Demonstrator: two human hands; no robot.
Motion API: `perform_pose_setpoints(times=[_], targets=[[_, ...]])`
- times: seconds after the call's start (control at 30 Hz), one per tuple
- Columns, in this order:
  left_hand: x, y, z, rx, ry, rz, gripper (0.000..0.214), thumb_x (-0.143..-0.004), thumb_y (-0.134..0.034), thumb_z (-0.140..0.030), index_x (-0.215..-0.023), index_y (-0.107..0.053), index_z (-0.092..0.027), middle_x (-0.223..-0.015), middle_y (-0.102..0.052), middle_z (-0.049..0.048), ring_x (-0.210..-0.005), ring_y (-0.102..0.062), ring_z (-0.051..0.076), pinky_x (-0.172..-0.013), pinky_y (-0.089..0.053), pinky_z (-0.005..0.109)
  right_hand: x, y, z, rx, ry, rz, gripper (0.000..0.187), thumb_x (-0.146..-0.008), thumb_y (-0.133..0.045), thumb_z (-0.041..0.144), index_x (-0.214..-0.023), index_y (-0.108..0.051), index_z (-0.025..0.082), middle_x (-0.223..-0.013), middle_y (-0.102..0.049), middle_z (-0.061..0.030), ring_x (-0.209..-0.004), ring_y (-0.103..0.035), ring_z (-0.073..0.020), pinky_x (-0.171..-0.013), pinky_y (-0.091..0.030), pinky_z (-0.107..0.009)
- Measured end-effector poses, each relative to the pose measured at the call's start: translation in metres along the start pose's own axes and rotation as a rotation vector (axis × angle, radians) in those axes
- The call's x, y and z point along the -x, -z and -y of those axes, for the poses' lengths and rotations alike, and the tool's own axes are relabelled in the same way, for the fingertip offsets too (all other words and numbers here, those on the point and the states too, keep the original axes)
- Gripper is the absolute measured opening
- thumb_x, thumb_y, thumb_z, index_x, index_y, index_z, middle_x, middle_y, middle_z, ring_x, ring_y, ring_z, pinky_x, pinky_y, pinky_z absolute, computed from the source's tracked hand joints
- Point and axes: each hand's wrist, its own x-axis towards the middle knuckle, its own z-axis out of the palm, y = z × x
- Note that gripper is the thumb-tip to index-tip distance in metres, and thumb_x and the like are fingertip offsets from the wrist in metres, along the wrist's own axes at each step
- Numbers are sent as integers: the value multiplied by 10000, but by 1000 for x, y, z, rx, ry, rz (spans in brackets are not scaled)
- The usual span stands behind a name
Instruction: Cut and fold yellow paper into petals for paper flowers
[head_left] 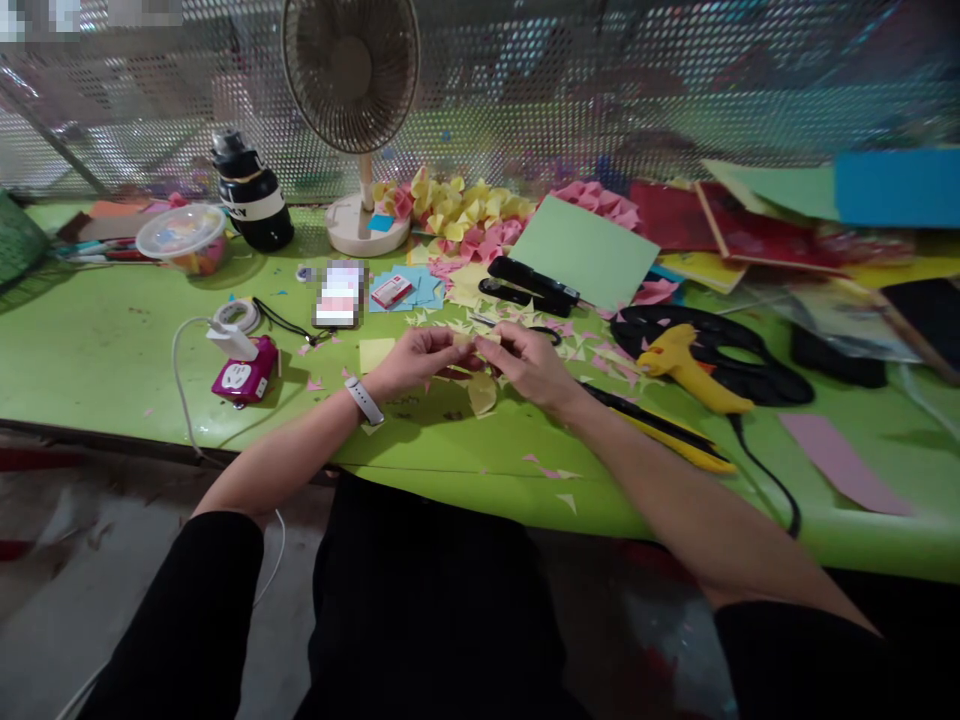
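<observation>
- The green table (112, 350) fills the view from left to right. Its near edge runs just in front of the person's lap, and both forearms reach over that edge.
- A desk fan (351, 70) stands at the back of the table, beyond the hands and slightly to their left.
- A light green sheet (585, 250) lies flat beyond the right hand. A heap of folded yellow and pink papers (465, 215) sits between that sheet and the fan's base.
- A yellow glue gun (686, 365) lies on its side to the right of the hands, well apart from them, with its cord trailing toward the table's edge.
- The left hand (416, 360), with a white watch (364, 400) on its wrist, is curled, its fingertips pinched on a small piece of paper.
- The right hand (529, 365) faces it with its fingertips closed on the same piece, so the 2 hands nearly touch.
- The yellow paper piece (478, 342) hangs just above the table, directly between the 2 sets of fingertips. It seems to run left to right from 1 hand to the other, with each hand gripping 1 end, so neither hand is nearer. Fingers hide much of it, and its fold cannot be made out.
- A second yellow piece (482, 392) lies on the table just below the hands.
- Small yellow and pink scraps (551, 472) lie scattered around them.
</observation>
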Motion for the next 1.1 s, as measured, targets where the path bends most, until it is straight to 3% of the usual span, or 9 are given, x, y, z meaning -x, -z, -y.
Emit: perform_pose_setpoints(times=[0.23, 0.4, 0.53, 0.8, 1.1], targets=[[0, 5, -6, 28, 39, -31, 303, -809, -790, -369, -818, -645, -103, -870, -757, 83, -846, -733, 145, -881, -589, 349, -3, 4, 5, -104, -28, 117, 478, -834, -667, 669, -725, -543, 221, -628, -580, 6, -559, -524, -140, -546, -414, -299], [1, 7, -11, -78, 95, -29, 325, -768, -814, -348, -740, -585, -119, -834, -754, 99, -895, -753, 199, -758, -596, 307, -4, 4, 2, -44, -16, 134, 462, -834, -675, 656, -743, -542, 224, -625, -585, 11, -553, -547, -146, -537, -436, -300], [-1, 11, -9, -128, 116, 5, 360, -756, -815, -368, -699, -557, -124, -815, -760, 108, -816, -761, 187, -686, -591, 271, -3, 3, -3, 20, 11, 137, 452, -851, -664, 651, -754, -558, 222, -632, -603, 10, -551, -554, -142, -533, -435, -295], [2, 24, -24, -126, 82, -4, 358, -729, -844, -384, -870, -701, -87, -859, -776, 120, -798, -749, 173, -774, -617, 314, -5, 15, 5, -97, -68, 100, 497, -776, -730, 675, -731, -591, 200, -634, -634, -7, -529, -574, -115, -500, -492, -264], [4, 27, -32, -172, 60, -71, 275, -781, -802, -326, -897, -715, -93, -882, -774, 128, -841, -750, 188, -847, -611, 369, -9, 24, 6, -216, -183, 270, 402, -751, -813, 534, -781, -662, 163, -782, -748, -66, -542, -619, -101, -456, -430, -228]])
